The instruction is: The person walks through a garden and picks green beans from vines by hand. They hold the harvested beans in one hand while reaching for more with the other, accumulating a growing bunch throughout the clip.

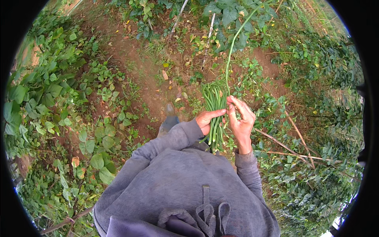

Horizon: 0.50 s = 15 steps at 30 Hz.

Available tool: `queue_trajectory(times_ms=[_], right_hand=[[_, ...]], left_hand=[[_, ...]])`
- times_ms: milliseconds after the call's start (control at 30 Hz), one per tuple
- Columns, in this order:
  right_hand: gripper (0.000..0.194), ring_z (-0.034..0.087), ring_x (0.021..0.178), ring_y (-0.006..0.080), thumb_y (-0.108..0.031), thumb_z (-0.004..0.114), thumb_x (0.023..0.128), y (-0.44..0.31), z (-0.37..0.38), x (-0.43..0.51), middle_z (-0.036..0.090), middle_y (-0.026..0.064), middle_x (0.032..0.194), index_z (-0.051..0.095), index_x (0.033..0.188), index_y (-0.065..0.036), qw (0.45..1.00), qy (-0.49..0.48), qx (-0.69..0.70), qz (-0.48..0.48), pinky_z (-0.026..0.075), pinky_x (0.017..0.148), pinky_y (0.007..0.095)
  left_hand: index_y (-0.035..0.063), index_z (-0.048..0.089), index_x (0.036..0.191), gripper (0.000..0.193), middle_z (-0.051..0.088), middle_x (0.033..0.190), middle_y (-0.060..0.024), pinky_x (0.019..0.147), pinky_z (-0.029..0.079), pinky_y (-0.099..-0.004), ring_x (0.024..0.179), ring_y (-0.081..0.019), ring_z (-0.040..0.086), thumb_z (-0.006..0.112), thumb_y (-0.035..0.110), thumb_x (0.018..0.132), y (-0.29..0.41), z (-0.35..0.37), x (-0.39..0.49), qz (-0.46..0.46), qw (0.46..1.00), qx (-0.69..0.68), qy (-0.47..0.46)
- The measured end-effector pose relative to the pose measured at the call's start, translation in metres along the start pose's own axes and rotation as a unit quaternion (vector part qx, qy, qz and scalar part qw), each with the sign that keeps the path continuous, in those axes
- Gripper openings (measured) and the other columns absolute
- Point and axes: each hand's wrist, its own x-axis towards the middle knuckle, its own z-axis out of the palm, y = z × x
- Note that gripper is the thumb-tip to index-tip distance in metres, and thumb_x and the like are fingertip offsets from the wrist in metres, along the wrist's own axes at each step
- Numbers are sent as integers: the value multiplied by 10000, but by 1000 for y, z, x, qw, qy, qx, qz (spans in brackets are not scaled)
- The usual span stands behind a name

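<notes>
My left hand (207,119) is wrapped around a thick bundle of green yardlong beans (216,99), its thumb lying across them. The cut or stem ends of the bundle hang below the hand towards my body. Close on the right, my right hand (240,117) has its thumb and fingertips at the lower end of one long pale green bean or stem (230,54), beside the bundle. That long piece runs up to the leaves at the upper right; where it ends or joins there cannot be told.
Leafy vines (47,89) grow along the left and more foliage (322,177) on the right. Wooden poles (210,28) stand ahead, and dry sticks (284,145) cross at the right. Below is reddish soil (145,74) with weeds and a boot (170,110).
</notes>
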Motion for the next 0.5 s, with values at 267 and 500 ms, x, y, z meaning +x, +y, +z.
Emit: queue_trajectory(times_ms=[267, 500], right_hand=[[314, 632, 1003, 257, 15, 722, 745, 46, -90, -120, 670, 123, 1068, 682, 1053, -28, 995, 40, -47, 79, 498, 872, 342], [283, 636, 975, 262, 50, 695, 754, 96, -191, -211, 674, 117, 1050, 683, 1028, -23, 993, 40, -42, 106, 502, 858, 349]], left_hand=[[69, 642, 1102, 242, 663, 1042, -51, 870, 517, -380, 979, -182, 632, 660, 169, 883, -132, 8, 48, -73, 997, -6, -38], [64, 632, 1106, 247, 660, 1014, -38, 810, 516, -334, 939, -153, 622, 648, 190, 894, -266, 14, 87, -108, 993, 25, 30]])
